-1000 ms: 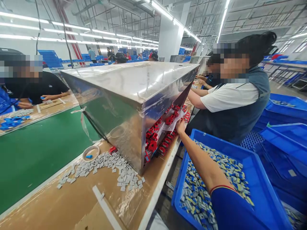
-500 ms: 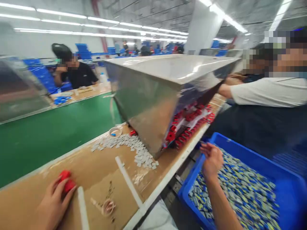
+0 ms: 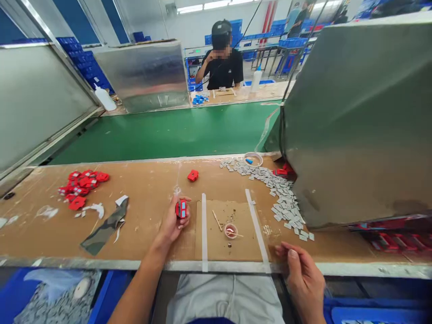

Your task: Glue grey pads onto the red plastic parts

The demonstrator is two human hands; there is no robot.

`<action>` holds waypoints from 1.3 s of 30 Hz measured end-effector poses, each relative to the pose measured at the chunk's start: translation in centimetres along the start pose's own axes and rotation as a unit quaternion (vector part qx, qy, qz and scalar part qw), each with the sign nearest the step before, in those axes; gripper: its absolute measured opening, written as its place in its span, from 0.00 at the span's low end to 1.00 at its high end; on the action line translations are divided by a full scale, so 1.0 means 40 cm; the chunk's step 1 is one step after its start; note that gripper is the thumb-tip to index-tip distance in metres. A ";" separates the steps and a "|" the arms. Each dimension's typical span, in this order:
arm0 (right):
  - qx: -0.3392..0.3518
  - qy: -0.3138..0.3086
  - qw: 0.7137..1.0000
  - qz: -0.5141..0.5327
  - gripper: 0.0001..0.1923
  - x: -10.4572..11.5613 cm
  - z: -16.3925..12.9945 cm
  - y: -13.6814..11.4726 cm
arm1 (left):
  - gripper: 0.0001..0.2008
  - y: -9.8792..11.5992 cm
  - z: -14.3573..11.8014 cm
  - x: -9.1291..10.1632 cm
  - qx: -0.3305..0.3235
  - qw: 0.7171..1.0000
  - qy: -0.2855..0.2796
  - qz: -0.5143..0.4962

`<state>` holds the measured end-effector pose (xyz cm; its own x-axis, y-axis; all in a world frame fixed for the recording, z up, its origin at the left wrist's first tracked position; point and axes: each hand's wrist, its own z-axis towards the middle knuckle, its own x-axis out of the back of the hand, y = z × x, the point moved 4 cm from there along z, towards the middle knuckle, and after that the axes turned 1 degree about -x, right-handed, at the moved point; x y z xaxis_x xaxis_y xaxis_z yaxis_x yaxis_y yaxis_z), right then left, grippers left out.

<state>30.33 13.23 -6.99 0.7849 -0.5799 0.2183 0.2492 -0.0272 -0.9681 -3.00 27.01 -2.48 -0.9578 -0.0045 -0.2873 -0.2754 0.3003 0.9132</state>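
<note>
My left hand (image 3: pixel 173 222) is closed around a small red plastic part (image 3: pixel 182 209) with pale, window-like panels, held just above the cardboard-covered bench. Behind it a single red part (image 3: pixel 192 175) lies alone. My right hand (image 3: pixel 303 279) hangs at the bench's front edge with curled fingers and the thumb pressed to them; whatever it may hold is too small to make out. Between the hands a small cup (image 3: pixel 231 231) of reddish-brown stuff, with a stick across it, stands on a taped cardboard sheet (image 3: pixel 216 249). Another thin stick (image 3: pixel 217 220) lies beside it.
Red parts (image 3: pixel 83 184) are heaped at left near a dark fabric strip (image 3: pixel 108 227). Grey square tiles (image 3: pixel 283 198) spread at right beside a large metal panel (image 3: pixel 354 135). A tape roll (image 3: pixel 253 159) borders the green belt (image 3: pixel 189 130). Across it sits a person (image 3: pixel 222 67).
The view has swung left from the blue bin to the bench. My right hand has left the bin and come to the bench edge. My left hand now has a red part lifted in its fingers.
</note>
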 end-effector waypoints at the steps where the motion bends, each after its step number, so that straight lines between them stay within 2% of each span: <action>1: 0.003 -0.025 1.000 -0.001 0.26 -0.018 -0.003 0.001 | 0.27 -0.013 -0.019 -0.010 0.028 0.997 -0.021 -0.074; 2: 0.009 -0.051 0.999 -0.005 0.24 -0.035 -0.007 0.000 | 0.26 -0.021 -0.037 -0.019 0.049 0.990 -0.036 -0.130; 4: 0.028 -0.103 0.994 -0.017 0.20 -0.069 -0.014 -0.010 | 0.25 -0.032 -0.064 -0.031 0.071 0.981 -0.043 -0.176; 7: 0.067 -0.174 0.982 -0.032 0.17 -0.120 -0.018 -0.045 | 0.29 -0.041 -0.087 -0.036 0.064 0.987 -0.039 -0.145; 10: 0.095 -0.227 0.968 -0.045 0.21 -0.169 -0.008 -0.088 | 0.38 -0.058 -0.098 -0.038 0.009 0.998 -0.054 0.000; 12: 0.114 -0.250 0.960 -0.053 0.18 -0.193 0.002 -0.115 | 0.37 -0.073 -0.104 -0.040 -0.045 0.990 -0.053 0.125; 15: 0.143 -0.277 0.949 -0.056 0.11 -0.212 0.013 -0.146 | 0.32 -0.088 -0.122 -0.042 -0.130 0.946 -0.024 0.297; 18: 0.153 -0.282 0.946 -0.049 0.10 -0.215 0.018 -0.162 | 0.30 -0.094 -0.144 -0.049 -0.166 0.910 -0.037 0.378; 20: 0.156 -0.268 0.950 -0.044 0.10 -0.216 0.021 -0.168 | 0.29 -0.094 -0.154 -0.052 -0.170 0.912 -0.058 0.369; 23: 0.164 -0.223 0.961 -0.026 0.09 -0.220 0.030 -0.174 | 0.26 -0.092 -0.158 -0.051 -0.155 0.943 -0.061 0.287; 26: 0.166 -0.187 0.968 0.004 0.07 -0.227 0.033 -0.173 | 0.28 -0.100 -0.154 -0.054 -0.102 0.977 -0.067 0.176; 28: 0.142 -0.178 0.974 0.019 0.06 -0.230 0.031 -0.163 | 0.33 -0.111 -0.156 -0.061 -0.055 0.988 -0.081 0.119; 30: 0.089 -0.164 0.982 0.035 0.07 -0.228 0.027 -0.145 | 0.34 -0.122 -0.162 -0.064 -0.025 0.994 -0.075 0.079; 33: -0.002 -0.143 0.987 0.077 0.12 -0.223 0.021 -0.111 | 0.30 -0.139 -0.166 -0.049 -0.022 0.996 -0.053 0.062; 35: -0.040 -0.144 0.983 0.104 0.15 -0.223 0.020 -0.095 | 0.32 -0.155 -0.160 -0.036 -0.027 0.994 -0.076 0.075; 37: -0.058 -0.151 0.979 0.122 0.17 -0.224 0.021 -0.087 | 0.34 -0.171 -0.152 -0.026 -0.029 0.989 -0.113 0.093; 39: -0.068 -0.153 0.977 0.134 0.18 -0.222 0.022 -0.088 | 0.33 -0.179 -0.148 -0.020 -0.034 0.985 -0.125 0.116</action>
<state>23.01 19.19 -5.41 0.9493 -0.3119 -0.0391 -0.0500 -0.0268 -0.9984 -0.75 19.23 -7.09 -0.9476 0.2950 -0.1224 -0.0637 0.2010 0.9775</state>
